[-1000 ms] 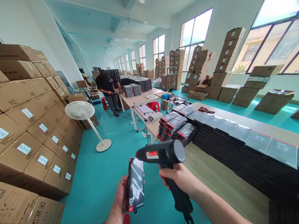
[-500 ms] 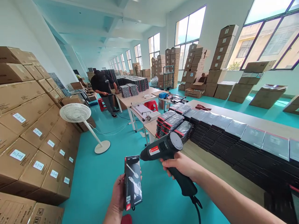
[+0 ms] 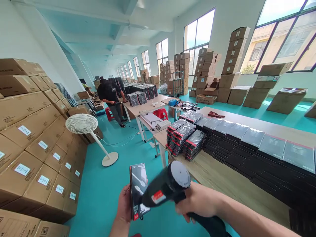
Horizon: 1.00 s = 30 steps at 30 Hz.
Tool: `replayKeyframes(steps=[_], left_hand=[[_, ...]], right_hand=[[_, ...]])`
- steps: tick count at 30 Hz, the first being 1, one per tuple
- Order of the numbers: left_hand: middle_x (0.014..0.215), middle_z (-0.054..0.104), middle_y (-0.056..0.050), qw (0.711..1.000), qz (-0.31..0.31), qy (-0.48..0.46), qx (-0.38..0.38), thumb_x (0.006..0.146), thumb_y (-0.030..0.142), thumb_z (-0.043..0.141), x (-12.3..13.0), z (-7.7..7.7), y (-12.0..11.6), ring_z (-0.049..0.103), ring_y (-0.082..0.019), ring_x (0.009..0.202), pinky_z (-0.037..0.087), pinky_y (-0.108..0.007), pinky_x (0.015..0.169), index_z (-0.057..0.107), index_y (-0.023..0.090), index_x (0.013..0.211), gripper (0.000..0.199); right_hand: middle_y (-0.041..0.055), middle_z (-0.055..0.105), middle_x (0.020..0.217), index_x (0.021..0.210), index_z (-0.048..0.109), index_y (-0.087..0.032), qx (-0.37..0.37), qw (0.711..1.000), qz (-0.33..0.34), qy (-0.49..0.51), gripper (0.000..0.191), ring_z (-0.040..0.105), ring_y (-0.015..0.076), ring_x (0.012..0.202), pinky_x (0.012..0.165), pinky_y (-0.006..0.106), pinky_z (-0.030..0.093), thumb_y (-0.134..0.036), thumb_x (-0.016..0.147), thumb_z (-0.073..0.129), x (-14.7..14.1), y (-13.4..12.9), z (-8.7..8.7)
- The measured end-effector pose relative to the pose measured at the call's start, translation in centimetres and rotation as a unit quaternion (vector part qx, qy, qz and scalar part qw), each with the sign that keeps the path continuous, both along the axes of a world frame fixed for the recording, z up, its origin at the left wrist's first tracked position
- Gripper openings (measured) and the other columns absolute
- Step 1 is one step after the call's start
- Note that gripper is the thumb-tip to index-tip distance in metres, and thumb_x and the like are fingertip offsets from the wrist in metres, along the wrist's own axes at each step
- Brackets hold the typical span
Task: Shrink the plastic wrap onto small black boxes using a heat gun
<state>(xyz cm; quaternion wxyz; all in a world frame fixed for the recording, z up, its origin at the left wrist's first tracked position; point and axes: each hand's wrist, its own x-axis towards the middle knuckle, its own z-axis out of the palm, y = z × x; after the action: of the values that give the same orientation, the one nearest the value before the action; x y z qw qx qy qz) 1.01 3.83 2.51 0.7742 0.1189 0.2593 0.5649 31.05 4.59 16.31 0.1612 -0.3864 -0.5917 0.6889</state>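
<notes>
My left hand (image 3: 125, 203) grips a slim black and red cable box (image 3: 138, 179) by its left edge, and the box stands nearly upright with a white cable pictured on its front. Fingers of my right hand (image 3: 195, 200) wrap round the handle of a dark heat gun (image 3: 164, 184). The gun's nozzle is in front of the lower part of the box; whether it touches cannot be told. Part of the box's lower front is hidden by the gun, which is slightly blurred.
Stacks of wrapped flat packs (image 3: 184, 130) and long rows of black boxes (image 3: 247, 149) cover the table at right. A white fan (image 3: 82, 124) stands left, beside piled cartons (image 3: 32, 131). Further back, a person (image 3: 111, 95) works at another table (image 3: 145, 104).
My right hand has brought the heat gun down, its nozzle moving from the box's top right corner to its lower front. My left hand still holds the box, almost in place.
</notes>
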Motion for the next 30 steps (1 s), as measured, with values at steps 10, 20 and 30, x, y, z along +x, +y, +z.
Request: replayKeyframes(steps=[10,20,30], left_hand=[[0.09,0.08,-0.012,0.994,0.051,0.081,-0.059,0.091,0.036,0.058,0.3,0.9,0.1,0.075,-0.031,0.094,0.056,-0.045,0.091,0.075,0.019,0.096,0.025],[0.085,0.079,-0.014,0.991,0.064,0.065,-0.098,0.093,0.034,0.058,0.4,1.3,-0.4,0.076,-0.03,0.08,0.059,-0.041,0.075,0.074,0.01,0.101,0.03],[0.099,0.078,-0.019,0.99,0.053,0.035,-0.123,0.09,0.031,0.061,0.3,0.9,-1.3,0.075,-0.037,0.095,0.061,-0.05,0.081,0.065,0.014,0.123,0.038]], right_hand=[[-0.0038,0.055,0.056,0.08,0.056,-0.021,0.006,0.994,-0.079,0.07,0.02,0.052,0.0156,0.054,0.054,0.029,0.044,-0.033,0.067,0.063,-2.2,-0.2,-0.7],[-0.0043,0.053,0.056,0.067,0.055,-0.02,0.099,0.995,-0.002,-0.012,0.002,0.052,0.0143,0.057,0.054,0.025,0.042,-0.02,0.068,0.056,-1.6,-0.6,1.7],[-0.0049,0.055,0.056,0.083,0.056,-0.02,0.09,0.994,-0.061,0.007,0.014,0.053,0.014,0.053,0.051,0.026,0.044,-0.026,0.072,0.06,-2.6,2.6,1.4]])
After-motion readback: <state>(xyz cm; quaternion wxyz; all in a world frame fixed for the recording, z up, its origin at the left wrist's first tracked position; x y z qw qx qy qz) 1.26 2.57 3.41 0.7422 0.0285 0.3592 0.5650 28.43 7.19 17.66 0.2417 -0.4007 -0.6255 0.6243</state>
